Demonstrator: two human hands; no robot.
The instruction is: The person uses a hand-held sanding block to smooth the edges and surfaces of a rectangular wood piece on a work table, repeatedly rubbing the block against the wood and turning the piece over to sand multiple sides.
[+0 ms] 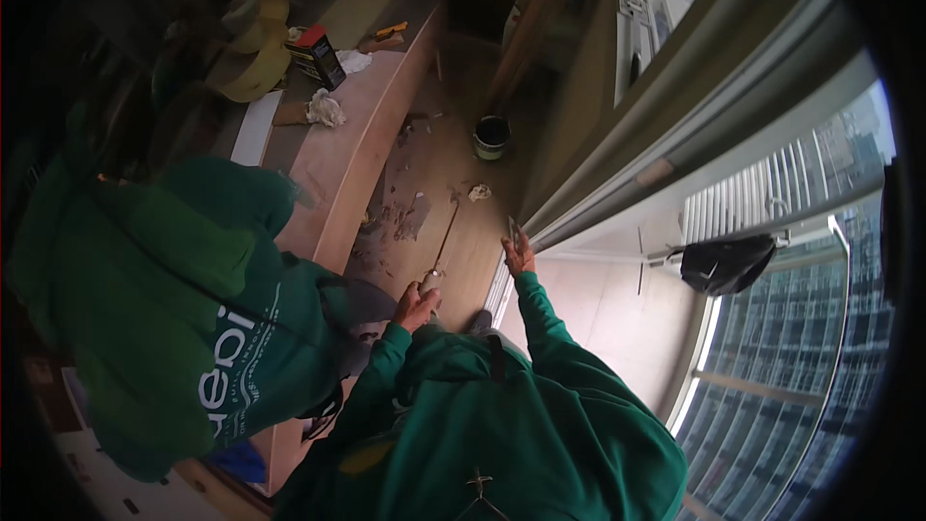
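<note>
- The bench (362,125), a long pale wooden top, runs along the left of the wooden floor (463,222); its near edge is just left of the debris strewn on the floor.
- A long thin rod (446,236) lies out over the floor from the left hand toward the far end, roughly parallel to the bench's near edge. It looks light and stiff but whippy over that length, so I judge it handles best held at the thicker pale handle end (431,278), with a second hold further along if it sways.
- The left hand (417,307) has its grip closed around that handle end; fingers are wrapped, thumb on top.
- The right hand (519,253) rests against the window-frame rail (579,203), fingers spread; a small pale blade-like piece (511,226) stands up at its fingertips, but whether it is pinched I cannot tell.
- A small dark bucket (491,136) stands on the floor beyond, well apart from both hands.
</note>
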